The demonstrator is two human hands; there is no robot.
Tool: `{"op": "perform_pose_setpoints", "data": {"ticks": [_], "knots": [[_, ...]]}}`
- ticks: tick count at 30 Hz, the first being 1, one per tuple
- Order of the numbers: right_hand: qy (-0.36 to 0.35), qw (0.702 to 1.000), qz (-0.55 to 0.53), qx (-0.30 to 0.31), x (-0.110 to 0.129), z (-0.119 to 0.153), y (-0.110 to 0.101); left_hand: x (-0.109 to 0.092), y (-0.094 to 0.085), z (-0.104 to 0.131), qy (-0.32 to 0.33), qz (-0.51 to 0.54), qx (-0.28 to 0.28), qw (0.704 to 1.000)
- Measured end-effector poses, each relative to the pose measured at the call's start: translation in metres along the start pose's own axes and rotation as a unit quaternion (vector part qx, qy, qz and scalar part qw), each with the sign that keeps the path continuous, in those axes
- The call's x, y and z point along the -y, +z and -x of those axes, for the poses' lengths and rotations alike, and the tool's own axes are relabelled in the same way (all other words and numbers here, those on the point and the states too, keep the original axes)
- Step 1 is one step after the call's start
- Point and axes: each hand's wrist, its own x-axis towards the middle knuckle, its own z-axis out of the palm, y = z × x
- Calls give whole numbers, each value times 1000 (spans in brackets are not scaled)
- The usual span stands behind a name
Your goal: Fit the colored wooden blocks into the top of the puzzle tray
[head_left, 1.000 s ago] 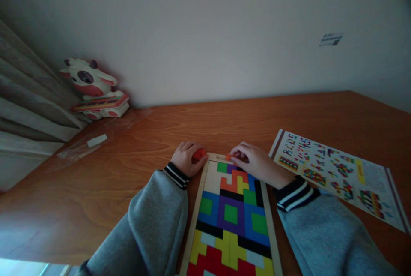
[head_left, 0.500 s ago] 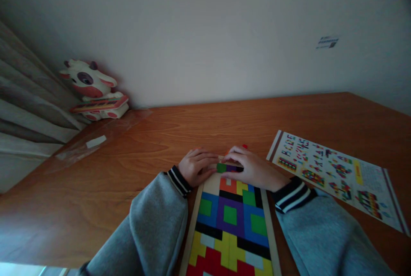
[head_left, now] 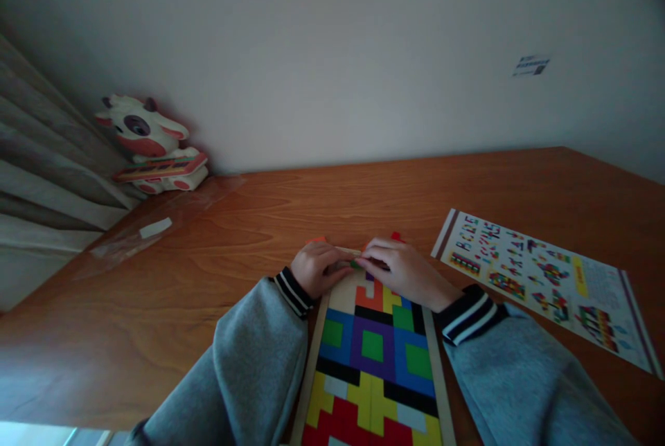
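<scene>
My right hand is over the far end of a wooden puzzle tray, its thumb and fingers pinched at a small green block. Close by on the left is my left hand, fingers curled in at the tray's far left corner; what they hold, if anything, is hidden. Flat coloured blocks fill the near part of the tray, among them a purple frame around a green square. Bare wood shows at the far left inside the tray. The hands cover much of the far end.
Orange and red pieces peek out behind my hands. A printed pattern sheet lies on the wooden table to the right. At the back left sit a cow toy with a keyboard and clear plastic wrap, beside a curtain.
My left fingers have curled in from lying flatter. The right hand's fingertips have closed together at the green block, and the hand has shifted slightly left.
</scene>
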Motion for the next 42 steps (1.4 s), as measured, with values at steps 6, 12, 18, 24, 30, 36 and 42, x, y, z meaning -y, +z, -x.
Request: {"op": "perform_pose_setpoints", "data": {"ticks": [6,12,18,24,30,36,42], "knots": [[40,998,3,53,-7,4,-11,-7,0,0,-131,32,-24,991],[35,997,10,68,-13,5,-14,-7,-1,3,-168,68,-28,983],[-5,999,37,16,-16,4,-14,-8,-2,1,-121,72,-26,990],[33,994,-59,-80,-10,0,-9,-12,-3,-2,-42,179,-15,983],[54,988,-147,-15,2,-2,-8,-9,2,2,-153,232,-30,960],[127,983,-124,37,-15,5,-10,-6,8,4,-210,295,-46,931],[125,990,-16,59,-13,10,-8,-8,7,2,-222,294,9,930]]}}
